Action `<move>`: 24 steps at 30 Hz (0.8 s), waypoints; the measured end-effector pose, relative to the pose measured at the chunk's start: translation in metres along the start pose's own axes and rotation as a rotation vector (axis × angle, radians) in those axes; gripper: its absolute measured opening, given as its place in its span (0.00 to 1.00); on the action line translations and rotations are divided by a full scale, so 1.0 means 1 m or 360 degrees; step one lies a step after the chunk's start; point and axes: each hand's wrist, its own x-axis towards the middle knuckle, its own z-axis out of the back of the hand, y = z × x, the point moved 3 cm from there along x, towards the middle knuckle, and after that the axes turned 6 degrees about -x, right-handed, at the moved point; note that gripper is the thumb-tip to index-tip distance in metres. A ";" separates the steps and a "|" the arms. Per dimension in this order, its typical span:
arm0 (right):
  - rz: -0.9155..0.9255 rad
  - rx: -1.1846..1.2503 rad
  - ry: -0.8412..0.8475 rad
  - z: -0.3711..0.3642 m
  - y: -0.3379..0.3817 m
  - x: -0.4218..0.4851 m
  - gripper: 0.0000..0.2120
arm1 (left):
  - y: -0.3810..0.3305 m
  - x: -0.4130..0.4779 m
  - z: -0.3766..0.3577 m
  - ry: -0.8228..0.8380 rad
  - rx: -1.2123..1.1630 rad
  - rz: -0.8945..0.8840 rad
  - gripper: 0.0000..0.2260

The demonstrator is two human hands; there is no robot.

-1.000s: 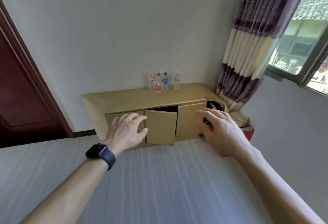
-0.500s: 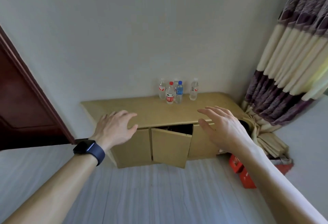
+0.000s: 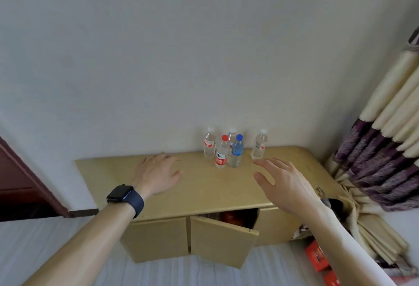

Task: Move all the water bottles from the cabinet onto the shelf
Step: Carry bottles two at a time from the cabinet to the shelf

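Now, landmark: low yellow cabinet against the wall, middle door ajar.
Water bottles: five, upright on the cabinet top near the wall, four clustered, one apart to the right.
Left hand: grip released, fingers spread, over the cabinet top left of the bottles; dark smartwatch on the wrist.
Right hand: grip released, empty, over the cabinet top right of the cluster.
Curtain: right of the cabinet.

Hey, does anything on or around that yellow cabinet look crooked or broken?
Yes. The middle cabinet door hangs ajar and tilted, unlike the shut door to its left. The bottles on top all stand upright.
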 end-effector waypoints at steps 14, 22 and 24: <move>-0.0242 0.0068 0.0353 -0.099 -0.067 0.282 0.20 | 0.020 0.261 -0.072 0.0273 -0.0067 0.0062 0.22; -0.0198 -0.0118 0.0643 -0.174 -0.090 0.466 0.25 | 0.011 0.399 -0.122 0.0440 -0.0088 0.0214 0.23; -0.0155 -0.0254 0.0772 -0.200 -0.090 0.496 0.28 | 0.008 0.427 -0.139 0.0464 -0.0085 0.0241 0.23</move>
